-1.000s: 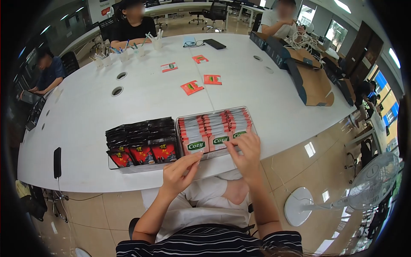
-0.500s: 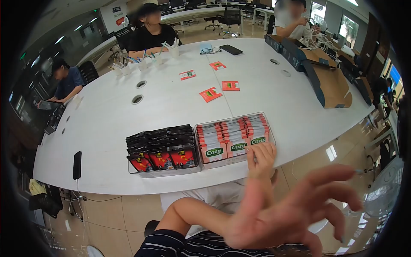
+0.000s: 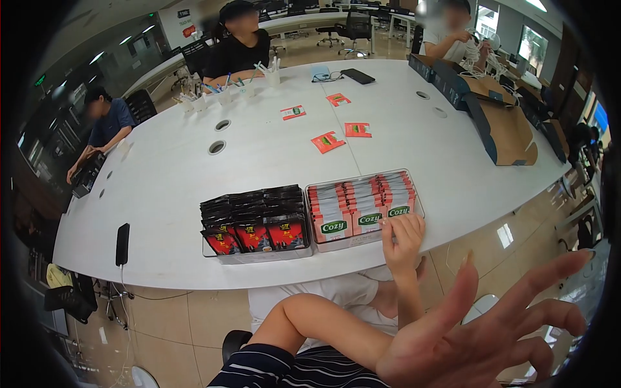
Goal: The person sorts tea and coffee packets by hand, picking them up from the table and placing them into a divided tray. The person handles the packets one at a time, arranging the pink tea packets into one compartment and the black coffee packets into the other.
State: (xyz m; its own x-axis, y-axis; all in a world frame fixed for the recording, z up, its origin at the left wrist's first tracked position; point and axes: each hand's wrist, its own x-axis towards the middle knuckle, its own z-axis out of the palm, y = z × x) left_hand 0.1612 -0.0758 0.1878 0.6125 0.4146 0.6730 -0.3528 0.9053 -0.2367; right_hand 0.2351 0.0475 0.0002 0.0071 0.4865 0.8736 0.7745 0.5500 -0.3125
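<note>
My left hand [image 3: 488, 320] is raised close to the camera at lower right, palm towards me, fingers spread and holding nothing. Beyond it, my right hand [image 3: 405, 238] rests at the front right corner of a clear container [image 3: 352, 242] of red and white Cozy packets [image 3: 369, 220], fingers bent and pressed together. Whatever lies under its fingertips is hidden. Directly left, a second clear container [image 3: 265, 257] holds black and red packets [image 3: 253, 237]. Several loose red packets [image 3: 328, 141] lie farther back on the white table [image 3: 162, 187].
A phone [image 3: 122, 244] with a cable lies at left, another phone [image 3: 358, 76] at the back. Cups of pens [image 3: 223, 97] stand near a person in black [image 3: 242, 52]. Opened cardboard boxes [image 3: 504, 132] and a person with white cables [image 3: 446, 45] are at right; another person [image 3: 113, 123] sits left.
The view has shifted slightly. My left hand has moved right, with the thumb now clearly apart. My right hand stays at the container. The person at left now has both hands at a dark box.
</note>
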